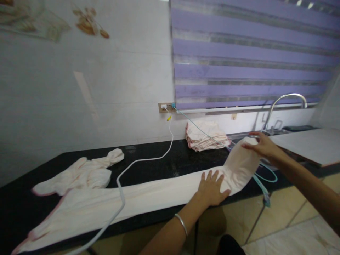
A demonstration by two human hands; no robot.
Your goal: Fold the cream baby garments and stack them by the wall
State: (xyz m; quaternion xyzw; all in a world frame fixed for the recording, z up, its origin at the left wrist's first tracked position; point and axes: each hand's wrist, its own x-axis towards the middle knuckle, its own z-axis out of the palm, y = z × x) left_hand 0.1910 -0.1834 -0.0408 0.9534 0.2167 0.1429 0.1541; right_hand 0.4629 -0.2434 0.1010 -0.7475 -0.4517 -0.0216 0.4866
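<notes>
A long cream cloth with pink edging (162,193) stretches along the front of the black counter. My left hand (211,189) lies flat on it with fingers spread, pressing near its right part. Thumb and fingers of my right hand (261,146) pinch the cloth's right end, which is raised and bent upward off the counter. A white cord (120,191) runs across the cloth's left half. Behind that half, a second cream cloth (89,173) lies crumpled, with part of it bunched at its upper right.
A folded stack of cream cloths (204,135) sits against the wall. A socket (167,107) feeds the white cord and a teal cord (196,125). At right are a curved faucet (285,95) and a pale board (310,143). A teal strap (262,187) hangs over the counter edge.
</notes>
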